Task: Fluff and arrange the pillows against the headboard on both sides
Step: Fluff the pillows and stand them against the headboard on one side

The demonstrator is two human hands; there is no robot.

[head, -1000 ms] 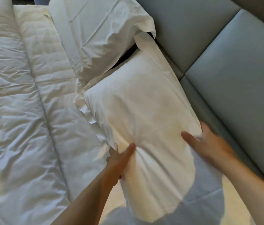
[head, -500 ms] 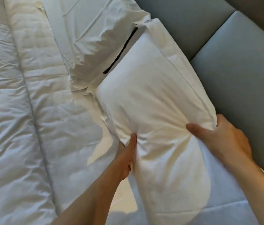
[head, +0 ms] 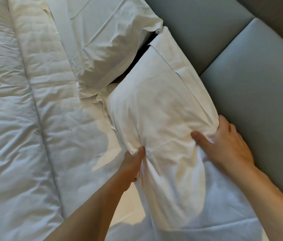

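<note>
Both hands are clamped on the near pillow (head: 158, 119): left hand (head: 132, 166) pinching its bed-side edge, right hand (head: 224, 145) squeezing the edge by the grey headboard (head: 252, 94). It lies on the bed (head: 15, 119), looks to be touching the headboard. Second pillow (head: 106, 44) sits beyond.

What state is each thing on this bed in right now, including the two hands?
Near pillow: gripped at both sides, pinched in the middle, one long edge by the headboard.
Far pillow: lying untouched, wrinkled, case end open.
Left hand: closed on the near pillow's left side.
Right hand: closed on its right side.
Duvet: spread out, creased.
Headboard: padded grey panels, bare.
</note>
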